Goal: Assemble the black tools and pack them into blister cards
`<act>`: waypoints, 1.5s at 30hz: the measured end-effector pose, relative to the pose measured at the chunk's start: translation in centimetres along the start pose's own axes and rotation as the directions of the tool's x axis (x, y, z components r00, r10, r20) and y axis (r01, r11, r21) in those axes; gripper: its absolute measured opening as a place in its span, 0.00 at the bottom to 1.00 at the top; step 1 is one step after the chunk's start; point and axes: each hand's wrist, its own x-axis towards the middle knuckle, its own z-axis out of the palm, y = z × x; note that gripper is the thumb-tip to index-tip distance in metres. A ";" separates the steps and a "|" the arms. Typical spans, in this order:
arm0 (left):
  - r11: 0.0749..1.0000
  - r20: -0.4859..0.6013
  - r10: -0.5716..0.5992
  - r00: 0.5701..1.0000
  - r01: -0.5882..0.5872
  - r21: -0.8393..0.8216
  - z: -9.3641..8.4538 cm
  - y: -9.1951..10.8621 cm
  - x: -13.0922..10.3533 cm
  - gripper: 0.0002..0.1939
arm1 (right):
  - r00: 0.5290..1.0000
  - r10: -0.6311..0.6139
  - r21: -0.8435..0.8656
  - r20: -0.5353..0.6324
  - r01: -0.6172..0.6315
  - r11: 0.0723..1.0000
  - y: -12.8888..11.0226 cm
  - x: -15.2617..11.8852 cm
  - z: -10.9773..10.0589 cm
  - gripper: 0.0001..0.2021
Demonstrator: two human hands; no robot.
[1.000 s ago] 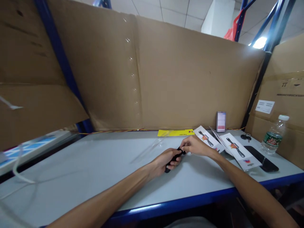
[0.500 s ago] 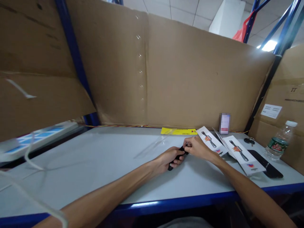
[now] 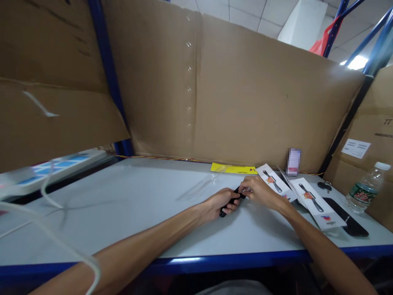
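Observation:
My left hand (image 3: 225,200) is closed around one handle of a black spokeshave (image 3: 223,213), tilted just above the tabletop. The tool resembles the one pictured on the boxes, though most of it is covered by fingers. At its upper end, the bent fingers of my right hand (image 3: 254,190) pinch the middle part; a small pale glint shows at the fingertips, too small to name. Right beside that hand lies a white box (image 3: 274,180) printed with the tool. Another white printed box (image 3: 319,205) rests further right, partly on a black phone (image 3: 357,227).
Behind the hands lie a yellow card (image 3: 229,168) and a clear plastic sleeve (image 3: 199,185). A water bottle (image 3: 365,190), keys (image 3: 324,186) and an upright blurred screen (image 3: 293,162) stand or lie right. Left are a power strip (image 3: 67,166) and a white cable (image 3: 70,248). Cardboard (image 3: 239,90) walls the back.
The view has shifted slightly, so everything sits a little further right. My right fingers have turned a little on the tool; my left hand keeps its grip.

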 end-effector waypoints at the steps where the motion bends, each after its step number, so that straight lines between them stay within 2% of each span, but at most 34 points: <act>1: 1.000 -0.006 0.000 1.000 0.000 0.004 0.1 0.0 -0.1 0.07 | 1.000 0.000 -0.010 -0.005 0.000 1.000 -0.1 0.0 0.0 0.13; 8: 0.999 0.002 0.026 1.000 -0.026 0.034 0.4 0.1 -0.4 0.07 | 0.999 0.030 -0.072 -0.025 -0.031 0.997 -0.7 -0.1 -0.5 0.12; 14: 0.999 -0.027 -0.006 1.000 0.008 0.052 0.6 0.2 -0.5 0.07 | 0.978 0.207 0.123 -0.033 -0.202 0.972 -0.4 0.2 -0.4 0.11; 20: 0.997 -0.018 0.010 1.000 -0.009 0.071 0.7 0.3 -0.6 0.08 | 0.987 0.158 0.124 -0.043 -0.151 0.981 -0.5 0.2 0.4 0.06; 25: 0.998 -0.010 0.002 1.000 -0.002 0.060 0.7 0.3 -0.6 0.08 | 0.985 0.165 0.079 -0.047 -0.161 0.984 -0.5 0.2 0.4 0.08; 30: 0.999 -0.020 -0.007 1.000 0.008 0.053 0.7 0.3 -0.6 0.09 | 0.978 0.207 0.202 -0.007 -0.202 0.958 -0.1 0.2 -0.1 0.10; 34: 0.998 0.001 0.008 1.000 -0.008 0.068 0.7 0.3 -0.7 0.08 | 0.954 0.298 0.327 0.038 -0.294 0.898 0.2 0.4 0.2 0.09; 36: 0.997 0.007 0.014 1.000 -0.015 0.077 0.8 0.3 -0.8 0.08 | 0.951 0.308 0.351 0.034 -0.300 0.887 0.3 0.5 0.5 0.07; 42: 0.998 -0.016 0.008 1.000 -0.007 0.067 1.0 0.4 -0.9 0.09 | 0.942 0.335 0.274 -0.034 -0.313 0.909 0.6 0.6 0.8 0.04; 45: 0.998 -0.027 0.013 1.000 -0.011 0.062 1.0 0.4 -0.9 0.09 | 0.957 0.284 0.155 -0.065 -0.272 0.950 0.7 0.6 0.8 0.06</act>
